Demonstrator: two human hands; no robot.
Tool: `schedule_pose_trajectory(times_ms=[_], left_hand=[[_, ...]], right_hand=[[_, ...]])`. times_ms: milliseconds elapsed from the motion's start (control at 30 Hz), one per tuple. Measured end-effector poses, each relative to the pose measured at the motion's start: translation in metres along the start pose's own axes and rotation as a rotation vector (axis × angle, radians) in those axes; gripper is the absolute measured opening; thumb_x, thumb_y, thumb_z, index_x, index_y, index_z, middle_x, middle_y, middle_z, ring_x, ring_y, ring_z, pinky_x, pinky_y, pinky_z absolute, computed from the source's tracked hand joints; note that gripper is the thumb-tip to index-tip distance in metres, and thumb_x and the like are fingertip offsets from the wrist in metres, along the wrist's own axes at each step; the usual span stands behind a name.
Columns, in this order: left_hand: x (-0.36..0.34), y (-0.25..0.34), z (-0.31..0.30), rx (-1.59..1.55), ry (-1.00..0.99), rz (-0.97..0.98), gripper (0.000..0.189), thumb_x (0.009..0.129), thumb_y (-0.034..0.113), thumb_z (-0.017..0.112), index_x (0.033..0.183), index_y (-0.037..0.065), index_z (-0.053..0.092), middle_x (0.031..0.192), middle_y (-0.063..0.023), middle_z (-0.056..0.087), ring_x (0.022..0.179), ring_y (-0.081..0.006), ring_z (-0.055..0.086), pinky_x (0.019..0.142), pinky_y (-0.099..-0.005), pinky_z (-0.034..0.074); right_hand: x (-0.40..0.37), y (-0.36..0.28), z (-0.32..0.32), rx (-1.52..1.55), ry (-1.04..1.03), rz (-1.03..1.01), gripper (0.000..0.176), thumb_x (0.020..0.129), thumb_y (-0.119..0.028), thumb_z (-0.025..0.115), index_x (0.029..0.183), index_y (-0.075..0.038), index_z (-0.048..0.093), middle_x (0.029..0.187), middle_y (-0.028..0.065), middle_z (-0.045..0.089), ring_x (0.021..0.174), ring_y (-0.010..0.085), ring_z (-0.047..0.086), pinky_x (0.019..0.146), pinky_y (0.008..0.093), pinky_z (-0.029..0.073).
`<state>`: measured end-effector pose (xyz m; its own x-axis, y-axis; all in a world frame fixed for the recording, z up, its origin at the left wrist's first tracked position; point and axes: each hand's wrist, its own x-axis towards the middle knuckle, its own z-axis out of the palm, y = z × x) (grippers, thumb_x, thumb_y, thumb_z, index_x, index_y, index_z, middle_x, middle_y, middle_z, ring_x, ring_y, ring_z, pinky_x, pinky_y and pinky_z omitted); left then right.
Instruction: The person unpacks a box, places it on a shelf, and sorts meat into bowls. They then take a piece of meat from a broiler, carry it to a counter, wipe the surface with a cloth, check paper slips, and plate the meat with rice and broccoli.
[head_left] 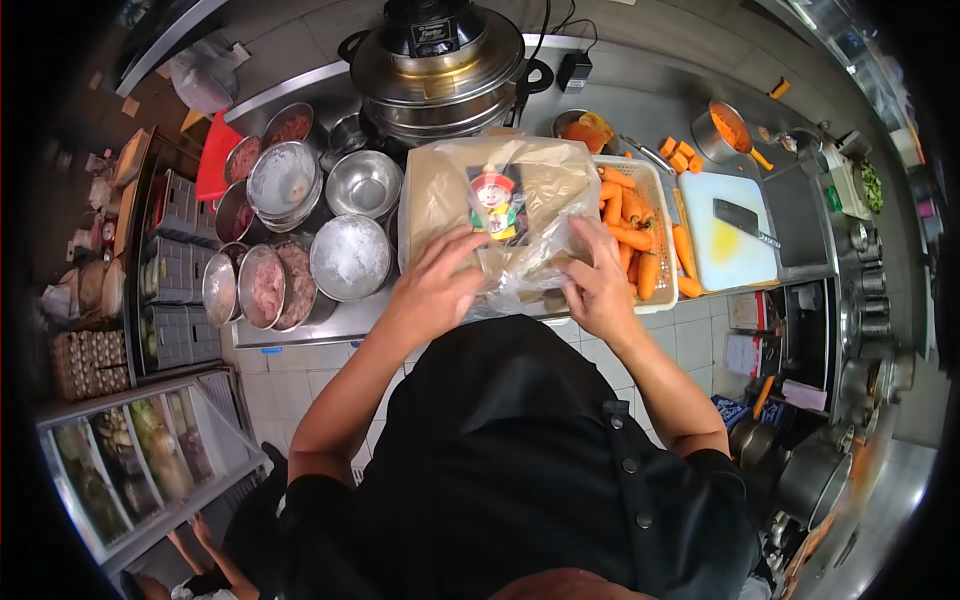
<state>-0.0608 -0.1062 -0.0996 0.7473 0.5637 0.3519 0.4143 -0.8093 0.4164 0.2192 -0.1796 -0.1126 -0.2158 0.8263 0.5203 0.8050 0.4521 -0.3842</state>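
Note:
A cardboard box lined with clear plastic (430,170) lies on the steel counter in front of me. On it is a packet with a cartoon figure in a red hat (494,205). My left hand (440,283) rests on the plastic at the lower left, fingers spread, fingertips beside the picture. At the right edge, my right hand (598,282) has its fingers curled round a crumpled part of the clear plastic (535,262). Touching the box on the right is a basket (662,205) of carrots (630,238).
Metal bowls (364,183), some with raw meat (262,285), stand at the left. A large steamer (440,85) is behind the box. To the right are a white cutting board (715,255) with a cleaver (737,216) and a pot (722,132). Another person's arm (215,550) shows at lower left.

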Motion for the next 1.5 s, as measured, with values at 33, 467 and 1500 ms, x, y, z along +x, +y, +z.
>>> schedule_pose_trajectory(times_ms=[33,467,1500], left_hand=[[-0.001,-0.004,0.001,-0.128,0.115,-0.038,0.023,0.082,0.008,0.074,0.103,0.002,0.067,0.135,-0.0134,0.058,0.126,-0.0372,0.055,0.105,-0.0459,0.046],[0.020,0.010,-0.015,-1.036,0.838,-0.484,0.008,0.103,0.013,0.054,0.102,0.005,0.056,0.083,-0.0005,0.059,0.070,-0.0067,0.053,0.060,-0.0230,0.044],[0.032,0.054,-0.017,0.084,0.111,-0.144,0.054,0.081,0.007,0.068,0.133,0.005,0.053,0.139,-0.0202,0.051,0.094,-0.0434,0.067,0.077,-0.0534,0.058]], right_hand=[[-0.002,0.002,0.000,0.003,-0.002,-0.004,0.038,0.071,0.001,0.075,0.108,-0.007,0.069,0.136,0.0230,0.054,0.128,0.0447,0.051,0.108,0.0546,0.043],[0.025,-0.044,0.007,-0.166,-0.053,-0.164,0.072,0.070,-0.015,0.082,0.136,-0.013,0.055,0.138,0.0174,0.054,0.130,0.0363,0.052,0.111,0.0615,0.035],[0.140,-0.043,-0.058,0.056,-0.296,-0.232,0.004,0.075,-0.002,0.065,0.078,0.000,0.062,0.072,0.0165,0.063,0.069,0.0410,0.060,0.062,0.0463,0.049]])
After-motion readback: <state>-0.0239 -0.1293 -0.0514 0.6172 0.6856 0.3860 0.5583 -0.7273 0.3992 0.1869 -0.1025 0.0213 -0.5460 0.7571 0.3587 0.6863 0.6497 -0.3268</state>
